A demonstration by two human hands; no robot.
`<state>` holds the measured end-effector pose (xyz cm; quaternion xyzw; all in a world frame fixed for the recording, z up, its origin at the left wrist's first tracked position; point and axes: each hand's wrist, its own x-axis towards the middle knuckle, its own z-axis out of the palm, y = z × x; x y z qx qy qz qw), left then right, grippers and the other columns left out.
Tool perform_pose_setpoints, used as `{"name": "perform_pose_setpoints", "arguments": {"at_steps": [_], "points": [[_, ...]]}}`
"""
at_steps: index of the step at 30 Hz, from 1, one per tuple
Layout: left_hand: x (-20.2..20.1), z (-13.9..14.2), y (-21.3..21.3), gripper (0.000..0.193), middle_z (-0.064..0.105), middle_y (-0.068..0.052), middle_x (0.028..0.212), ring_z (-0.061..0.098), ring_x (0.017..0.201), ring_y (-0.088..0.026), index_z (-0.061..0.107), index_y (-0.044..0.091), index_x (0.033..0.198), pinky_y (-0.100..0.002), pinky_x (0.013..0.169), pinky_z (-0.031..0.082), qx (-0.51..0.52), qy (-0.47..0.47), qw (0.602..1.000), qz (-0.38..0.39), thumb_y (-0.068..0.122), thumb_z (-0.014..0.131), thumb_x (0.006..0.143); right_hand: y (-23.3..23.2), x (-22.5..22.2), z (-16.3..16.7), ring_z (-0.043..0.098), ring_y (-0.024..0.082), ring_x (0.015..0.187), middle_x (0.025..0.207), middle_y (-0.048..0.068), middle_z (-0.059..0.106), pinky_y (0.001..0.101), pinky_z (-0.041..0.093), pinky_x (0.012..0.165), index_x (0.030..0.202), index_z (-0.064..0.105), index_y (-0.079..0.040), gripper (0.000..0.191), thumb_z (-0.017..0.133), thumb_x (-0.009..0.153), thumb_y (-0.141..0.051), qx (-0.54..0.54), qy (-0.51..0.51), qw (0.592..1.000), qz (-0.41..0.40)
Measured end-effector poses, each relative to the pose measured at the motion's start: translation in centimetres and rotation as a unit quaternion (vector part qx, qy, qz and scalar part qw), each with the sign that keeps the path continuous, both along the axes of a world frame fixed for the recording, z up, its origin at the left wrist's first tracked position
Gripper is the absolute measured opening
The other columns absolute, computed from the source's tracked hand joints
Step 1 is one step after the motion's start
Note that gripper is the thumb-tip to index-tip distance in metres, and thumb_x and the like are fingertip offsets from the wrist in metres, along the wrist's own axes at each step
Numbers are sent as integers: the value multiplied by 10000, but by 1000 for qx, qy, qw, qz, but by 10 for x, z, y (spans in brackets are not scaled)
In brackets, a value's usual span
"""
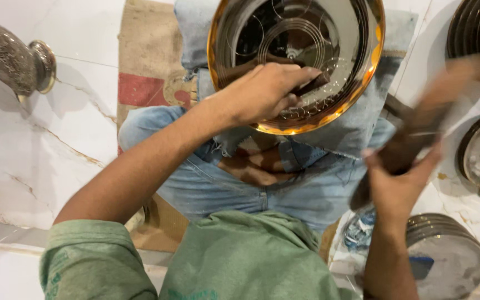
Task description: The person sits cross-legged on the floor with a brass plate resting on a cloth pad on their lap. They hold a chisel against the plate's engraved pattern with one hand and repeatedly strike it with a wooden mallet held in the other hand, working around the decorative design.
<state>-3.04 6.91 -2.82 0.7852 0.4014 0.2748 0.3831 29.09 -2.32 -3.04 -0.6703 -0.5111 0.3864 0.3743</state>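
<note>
Resting on the person's lap, the shiny round plate (329, 66) has thin patterns partly cut in, the left hand (265, 91) clenched on a small tool (312, 83), the right hand (398, 186) grasping a blurred wooden hammer (423, 122), more plates (445, 255) lying by the floor's right edge.

You are looking straight down at a white marble floor (40, 139) with thin brown veins and faint tile joints. A brown sack (151, 61) with a red patch lies flat on it, under your legs. At the upper left a patterned metal vessel (12, 55) lies on its side. Along the right edge you have stacks of round metal plates (445, 255), one dark stack (479, 28) at the top corner. Light is bright and even, with soft shadows.
</note>
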Motion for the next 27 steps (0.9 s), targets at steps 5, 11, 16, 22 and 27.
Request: {"name": "perform_pose_setpoints", "arguments": {"at_steps": [5, 11, 16, 22, 27], "points": [[-1, 1, 3, 473, 682, -165, 1085, 672, 1013, -404, 540, 61, 1383, -499, 832, 520, -39, -3, 999, -17, 42, 670, 929, 37, -2, 26, 644, 447, 1139, 1271, 324, 593, 465, 545, 1003, 1578, 208, -53, 988, 884, 858, -34, 181, -282, 929, 155], [-1, -1, -14, 427, 691, -163, 1078, 681, 1012, -398, 559, 56, 1357, -482, 833, 534, -10, -12, 998, 55, 93, 715, 960, 82, -23, 70, 697, 459, 1039, 1174, 278, 677, 494, 565, 883, 1500, 447, -31, 804, 845, 808, -129, 67, -301, 907, 287], [3, -5, -39, 510, 683, -180, 1170, 696, 1065, -376, 533, 29, 1360, -454, 893, 564, 20, -53, 979, 198, -57, 648, 871, 120, -51, 115, 717, 412, 822, 999, 217, 707, 492, 566, 694, 1525, 514, -151, 745, 848, 859, -192, 34, -500, 768, 399], [25, -1, -67, 385, 693, -201, 1114, 716, 1012, -370, 546, 24, 1331, -432, 843, 576, 3, -86, 927, 366, -6, 679, 970, 142, -90, 151, 713, 353, 743, 903, 154, 695, 444, 570, 648, 1543, 550, -191, 775, 811, 818, -113, 160, -515, 700, 468], [28, -1, -72, 339, 700, -175, 989, 713, 895, -351, 545, 13, 1252, -429, 762, 546, -49, -68, 904, 418, 62, 745, 983, 140, -101, 164, 706, 341, 835, 977, 154, 678, 407, 560, 702, 1479, 572, -110, 655, 800, 867, -57, 237, -433, 732, 470]]}}
